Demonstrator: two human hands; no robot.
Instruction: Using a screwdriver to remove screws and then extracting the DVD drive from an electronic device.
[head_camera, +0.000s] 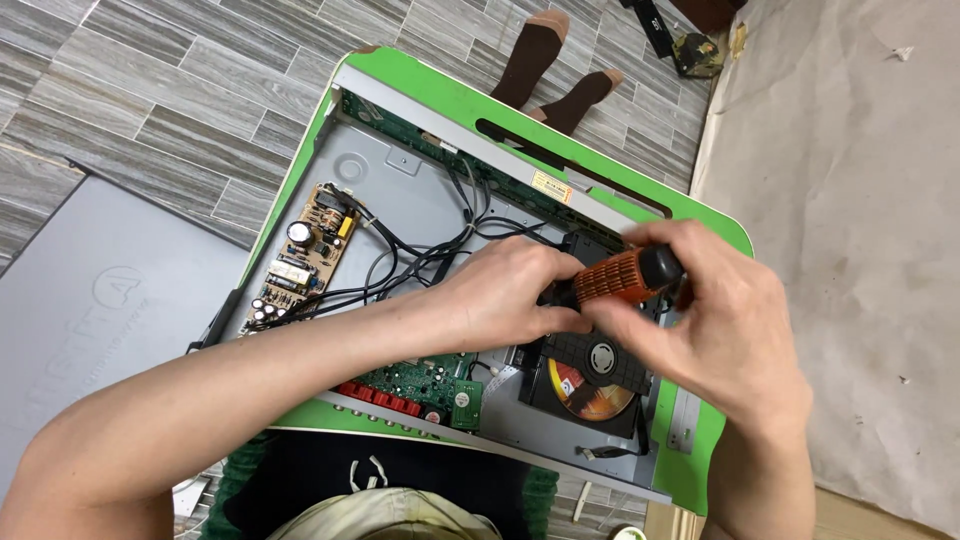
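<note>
The screwdriver (630, 275), with an orange ribbed grip and black end cap, lies near-horizontal right of frame centre, held in both hands (shaft hidden). Beneath it sits the black disc drive (590, 375), mounted lower right in the opened grey chassis (400, 190), an orange-yellow disc partly visible inside.

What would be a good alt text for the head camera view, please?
Both hands, left hand and right hand, grip an orange-and-black screwdriver over an opened disc player on a green tray table. Circuit boards, black cables and a disc show inside.
</note>
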